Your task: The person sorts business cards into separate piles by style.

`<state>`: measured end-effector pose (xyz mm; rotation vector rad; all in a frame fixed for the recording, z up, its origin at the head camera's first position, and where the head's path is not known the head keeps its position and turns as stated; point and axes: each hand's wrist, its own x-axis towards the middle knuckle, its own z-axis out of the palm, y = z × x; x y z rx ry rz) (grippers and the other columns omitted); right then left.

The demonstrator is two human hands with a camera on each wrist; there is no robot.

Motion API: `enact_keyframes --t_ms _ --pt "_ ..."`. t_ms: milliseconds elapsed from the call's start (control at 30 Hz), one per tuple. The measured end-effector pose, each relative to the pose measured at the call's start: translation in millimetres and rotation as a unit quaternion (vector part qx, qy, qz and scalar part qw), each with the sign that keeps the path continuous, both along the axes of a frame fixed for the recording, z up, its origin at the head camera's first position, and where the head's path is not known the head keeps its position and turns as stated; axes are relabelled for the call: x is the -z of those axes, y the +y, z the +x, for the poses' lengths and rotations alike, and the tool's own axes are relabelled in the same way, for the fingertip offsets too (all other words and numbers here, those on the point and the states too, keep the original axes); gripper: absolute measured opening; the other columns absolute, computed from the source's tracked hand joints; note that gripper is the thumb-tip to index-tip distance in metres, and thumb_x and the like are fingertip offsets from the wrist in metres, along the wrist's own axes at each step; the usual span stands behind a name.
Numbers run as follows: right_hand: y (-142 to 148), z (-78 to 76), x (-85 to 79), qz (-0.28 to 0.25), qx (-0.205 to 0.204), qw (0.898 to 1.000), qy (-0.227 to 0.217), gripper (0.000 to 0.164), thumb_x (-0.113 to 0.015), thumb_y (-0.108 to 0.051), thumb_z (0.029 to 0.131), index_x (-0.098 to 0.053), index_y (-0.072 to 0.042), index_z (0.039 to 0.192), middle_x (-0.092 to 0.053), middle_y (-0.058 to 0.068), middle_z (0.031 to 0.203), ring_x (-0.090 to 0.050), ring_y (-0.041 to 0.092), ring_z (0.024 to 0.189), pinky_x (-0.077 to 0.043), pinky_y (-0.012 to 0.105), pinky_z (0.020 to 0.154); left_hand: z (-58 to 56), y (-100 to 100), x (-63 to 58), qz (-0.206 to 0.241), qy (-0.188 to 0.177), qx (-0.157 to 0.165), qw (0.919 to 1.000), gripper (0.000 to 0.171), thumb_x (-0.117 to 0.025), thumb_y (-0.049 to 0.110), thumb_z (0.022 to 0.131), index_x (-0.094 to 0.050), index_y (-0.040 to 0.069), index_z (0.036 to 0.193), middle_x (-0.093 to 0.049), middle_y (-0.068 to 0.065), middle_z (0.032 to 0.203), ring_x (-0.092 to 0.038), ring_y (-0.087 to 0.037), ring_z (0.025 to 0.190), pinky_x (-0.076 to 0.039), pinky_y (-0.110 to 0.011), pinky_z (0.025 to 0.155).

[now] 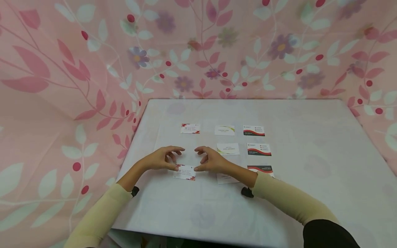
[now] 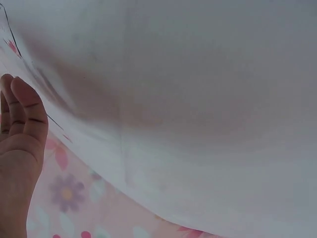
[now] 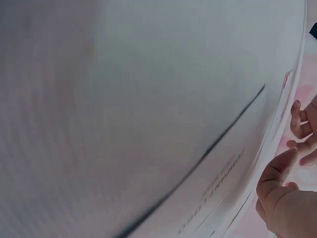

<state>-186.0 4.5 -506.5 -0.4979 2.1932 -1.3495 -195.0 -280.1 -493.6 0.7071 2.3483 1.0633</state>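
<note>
A white card with red floral corners (image 1: 186, 173) lies flat on the white-covered table, between my two hands. My left hand (image 1: 159, 158) is at its left end, the thumb tip over or touching the upper left corner, fingers loosely bent above the cloth. On the other side my right hand (image 1: 211, 160) hovers with its thumb tip beside the card's right edge; whether it touches cannot be told. Neither hand grips anything. In the left wrist view the left hand (image 2: 22, 134) shows bent fingers; the right wrist view shows the right hand (image 3: 285, 191) near a printed card (image 3: 213, 191).
A matching floral card (image 1: 190, 128) lies farther back. To the right runs a column of white-and-green cards (image 1: 227, 149), the nearest partly hidden by my right forearm. Beyond it stands a column of black-and-red cards (image 1: 258, 150). Floral pink fabric (image 1: 201, 51) hangs behind the table (image 1: 310, 165).
</note>
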Motion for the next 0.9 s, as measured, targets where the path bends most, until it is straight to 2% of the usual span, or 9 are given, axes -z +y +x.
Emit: enact_keyframes --t_ms 200,433,667,900 --pt "-4 9.3 3.6 0.001 -0.007 1.0 0.001 0.075 -0.088 -0.029 0.075 -0.05 -0.015 0.139 -0.055 0.007 0.131 -0.061 0.016 0.096 -0.052 0.03 0.083 8.8 -6 4.3 -0.004 0.009 -0.013 0.9999 0.073 -0.087 0.027 0.075 -0.054 0.014 0.139 -0.058 -0.01 0.132 -0.058 -0.024 0.092 -0.05 -0.028 0.075" --pt "-10 16.2 5.0 0.017 -0.003 1.0 0.01 0.078 -0.091 -0.028 0.071 -0.052 -0.013 0.136 -0.055 0.008 0.127 -0.059 0.014 0.088 -0.048 0.029 0.082 14.3 0 10.3 -0.019 0.011 -0.002 0.9998 0.075 -0.09 0.029 0.072 -0.051 0.013 0.134 -0.054 -0.008 0.126 -0.056 -0.022 0.085 -0.046 -0.024 0.074" --pt "-19 17.3 7.3 0.046 -0.034 0.996 0.063 0.08 -0.091 -0.027 0.07 -0.051 -0.007 0.135 -0.054 0.01 0.117 -0.054 0.013 0.081 -0.045 0.023 0.075 13.6 8 12.8 -0.061 0.027 -0.002 0.9978 0.079 -0.093 0.028 0.067 -0.049 0.018 0.132 -0.053 -0.006 0.115 -0.052 -0.017 0.081 -0.045 -0.024 0.075" --pt "-26 20.8 11.8 0.079 -0.037 0.992 0.089 0.08 -0.092 -0.023 0.069 -0.051 -0.006 0.134 -0.051 0.007 0.104 -0.049 0.012 0.08 -0.042 0.021 0.073 17.7 9 15.4 -0.065 0.037 0.012 0.9971 0.074 -0.093 0.023 0.067 -0.051 0.016 0.128 -0.052 -0.004 0.108 -0.048 -0.018 0.085 -0.043 -0.023 0.075"
